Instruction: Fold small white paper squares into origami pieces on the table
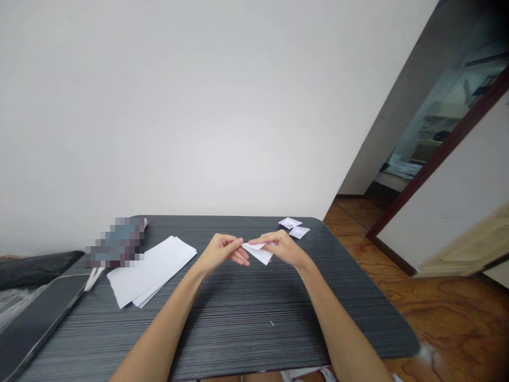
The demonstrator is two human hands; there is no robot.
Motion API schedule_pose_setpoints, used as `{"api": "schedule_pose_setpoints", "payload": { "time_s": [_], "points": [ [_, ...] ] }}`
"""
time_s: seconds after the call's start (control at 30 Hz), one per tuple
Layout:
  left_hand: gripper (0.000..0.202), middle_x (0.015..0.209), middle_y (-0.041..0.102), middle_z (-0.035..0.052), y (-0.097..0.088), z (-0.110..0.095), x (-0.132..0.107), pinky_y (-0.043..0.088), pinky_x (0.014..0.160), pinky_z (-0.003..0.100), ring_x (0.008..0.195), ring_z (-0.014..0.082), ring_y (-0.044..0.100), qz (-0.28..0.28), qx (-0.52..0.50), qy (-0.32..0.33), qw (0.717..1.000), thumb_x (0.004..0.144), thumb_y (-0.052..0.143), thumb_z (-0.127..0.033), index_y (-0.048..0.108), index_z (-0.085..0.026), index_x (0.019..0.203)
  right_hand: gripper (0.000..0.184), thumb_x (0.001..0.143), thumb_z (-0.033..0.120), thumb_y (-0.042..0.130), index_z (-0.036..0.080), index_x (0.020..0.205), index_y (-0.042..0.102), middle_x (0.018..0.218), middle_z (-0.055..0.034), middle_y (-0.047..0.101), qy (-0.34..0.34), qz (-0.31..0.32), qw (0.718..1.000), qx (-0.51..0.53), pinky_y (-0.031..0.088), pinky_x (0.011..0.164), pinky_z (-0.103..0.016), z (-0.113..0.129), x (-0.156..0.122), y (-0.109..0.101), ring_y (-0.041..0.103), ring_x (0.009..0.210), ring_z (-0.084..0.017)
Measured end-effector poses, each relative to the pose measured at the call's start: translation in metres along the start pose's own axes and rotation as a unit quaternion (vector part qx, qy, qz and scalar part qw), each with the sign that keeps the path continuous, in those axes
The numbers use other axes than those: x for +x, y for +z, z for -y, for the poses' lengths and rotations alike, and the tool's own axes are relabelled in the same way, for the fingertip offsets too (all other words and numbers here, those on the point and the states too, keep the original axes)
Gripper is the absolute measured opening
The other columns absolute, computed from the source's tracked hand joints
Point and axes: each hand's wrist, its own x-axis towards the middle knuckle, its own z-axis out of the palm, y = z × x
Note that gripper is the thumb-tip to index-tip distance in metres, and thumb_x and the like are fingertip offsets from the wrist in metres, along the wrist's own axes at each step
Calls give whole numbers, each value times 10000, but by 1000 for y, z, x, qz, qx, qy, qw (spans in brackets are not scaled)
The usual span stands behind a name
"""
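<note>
Pinching from both sides, the left hand [222, 252] and right hand [284, 246] clamp one small folded white paper triangle [258, 253] just above the dark grey striped table [246, 318]; fingers hide its ends. At ten o'clock a pixelated patch [115, 241] conceals something. One loose stack of white sheets [151, 270] lies at nine o'clock, and two small folded white paper pieces [290, 223] sit at one o'clock, apart from the hands.

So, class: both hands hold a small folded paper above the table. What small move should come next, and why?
Probably lower the paper onto the table and press its crease: left hand and right hand pinch its ends in mid-air.
</note>
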Motion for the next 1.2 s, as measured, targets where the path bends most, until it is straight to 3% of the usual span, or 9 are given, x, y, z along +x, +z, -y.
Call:
{"api": "schedule_pose_setpoints", "payload": {
  "time_s": [0.23, 0.53, 0.73, 0.87, 1.0, 1.2],
  "points": [
    [332, 511, 618, 58, -2, 0, -2, 455, 393, 192, 444, 147, 606, 42, -2, -4, 999, 743, 507, -397, 548, -80, 652, 199, 709, 206, 508, 169, 805, 678, 665, -18, 567, 3, 19, 1000, -9, 380, 397, -173, 5, -2, -1, 474, 501, -80],
    [325, 527, 624, 65, 8, 4, -1, 454, 393, 199, 430, 144, 599, 78, -24, 0, 997, 758, 494, -385, 527, -86, 636, 203, 717, 177, 489, 166, 805, 671, 678, -21, 576, -1, 35, 997, -62, 372, 417, -181, 5, -3, -3, 495, 536, -95],
    [333, 542, 624, 71, 6, 6, -1, 467, 413, 210, 443, 146, 601, 54, 9, 30, 998, 766, 480, -381, 531, -79, 637, 205, 731, 231, 513, 145, 864, 644, 837, -58, 622, -26, 57, 997, -39, 425, 680, -270, 7, -2, -5, 555, 766, -153],
    [342, 514, 615, 60, 9, 8, -2, 472, 427, 214, 442, 139, 596, 33, 67, 63, 995, 782, 447, -386, 526, -86, 639, 343, 698, 279, 566, 124, 1004, 574, 761, -51, 627, 26, -14, 999, -35, 427, 600, -253, -1, 1, -3, 556, 667, -141],
    [341, 501, 608, 52, 12, 9, -3, 476, 438, 215, 441, 133, 593, 20, 111, 85, 990, 790, 427, -380, 528, -95, 632, 213, 693, 290, 570, 114, 784, 646, 728, -54, 634, 25, -30, 995, -94, 414, 601, -247, -8, 2, -2, 552, 668, -149],
    [296, 508, 594, 25, 12, 10, -3, 440, 401, 184, 405, 104, 565, -1, 175, 97, 980, 787, 421, -350, 528, -109, 653, 177, 716, 274, 546, 134, 730, 652, 687, -35, 639, -8, -34, 989, -144, 400, 588, -239, -10, 2, 1, 549, 644, -144]
  ]
}}
